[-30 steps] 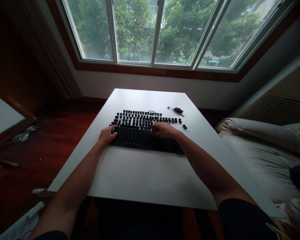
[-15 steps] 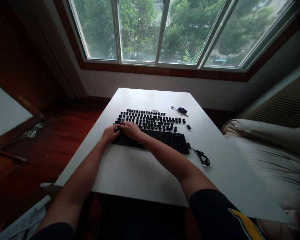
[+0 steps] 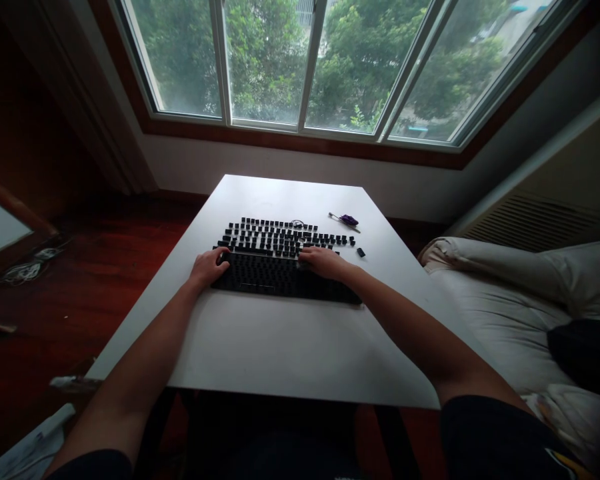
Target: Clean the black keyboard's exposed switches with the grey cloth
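A black keyboard [image 3: 275, 278] lies across the middle of a white table [image 3: 290, 347]. Just beyond it, rows of loose black keycaps [image 3: 280, 235] are laid out on the tabletop. My left hand [image 3: 207, 265] grips the keyboard's left end. My right hand [image 3: 323, 261] rests at the keyboard's far edge, right of centre, fingers bent down at the nearest keycaps; what the fingertips pinch is too dark to tell. A single keycap [image 3: 361, 252] lies apart to the right.
A small purple-handled tool [image 3: 347, 220] lies at the table's far right. A bed with pale bedding [image 3: 510, 300] stands against the table's right side. Wide windows run along the far wall. Dark wood floor with cables [image 3: 25, 270] spreads to the left.
My right hand crossed to the keyboard's left end beside my left hand, then moved back to the right part near the keycap rows. My left hand stayed on the left end.
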Demonstrator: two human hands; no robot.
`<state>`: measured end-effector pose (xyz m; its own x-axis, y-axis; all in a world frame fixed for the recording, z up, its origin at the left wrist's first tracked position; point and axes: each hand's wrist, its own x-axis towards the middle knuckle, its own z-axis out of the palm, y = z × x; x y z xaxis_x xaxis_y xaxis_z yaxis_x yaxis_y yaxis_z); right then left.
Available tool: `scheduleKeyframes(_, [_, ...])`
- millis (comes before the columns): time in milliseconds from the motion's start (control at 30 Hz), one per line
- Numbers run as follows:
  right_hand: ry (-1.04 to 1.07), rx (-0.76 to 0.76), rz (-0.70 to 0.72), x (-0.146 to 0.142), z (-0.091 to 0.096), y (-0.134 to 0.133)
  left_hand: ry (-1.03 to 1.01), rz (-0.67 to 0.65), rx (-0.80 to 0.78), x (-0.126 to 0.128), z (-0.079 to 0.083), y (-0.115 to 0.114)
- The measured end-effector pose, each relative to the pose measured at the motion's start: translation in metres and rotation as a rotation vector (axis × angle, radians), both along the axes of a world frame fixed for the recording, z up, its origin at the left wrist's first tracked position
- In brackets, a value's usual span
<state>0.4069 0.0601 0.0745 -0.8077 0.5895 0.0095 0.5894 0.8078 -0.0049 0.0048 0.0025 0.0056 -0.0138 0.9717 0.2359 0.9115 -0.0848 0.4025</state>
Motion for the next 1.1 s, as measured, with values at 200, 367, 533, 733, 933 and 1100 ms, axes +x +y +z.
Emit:
scheduleKeyframes(200, [0.039,-0.036,-0.142,0.092,0.001,-0.005,0.044,0.015,-0.029,0.002,-0.002,0.002])
scheduleKeyframes(367, [0.083,0.002,-0.276,0.148,-0.004,-0.015,0.085,0.044,-0.032,0.004,-0.005,0.004])
scheduleKeyframes(533, [0.028,0.011,-0.363,0.143,-0.009,-0.030,0.099,0.052,-0.038,0.005,-0.004,0.003])
scheduleKeyframes(733, [-0.065,0.005,-0.339,0.093,-0.004,-0.033,0.106,0.045,-0.035,0.004,-0.004,0.001])
scheduleKeyframes(933, [-0.010,-0.042,-0.285,0.029,-0.001,-0.025,0.075,0.004,-0.046,0.001,-0.002,0.001])
scheduleKeyframes(1100, [0.058,-0.091,-0.222,-0.033,-0.004,-0.018,0.043,-0.052,-0.071,-0.006,0.001,0.002])
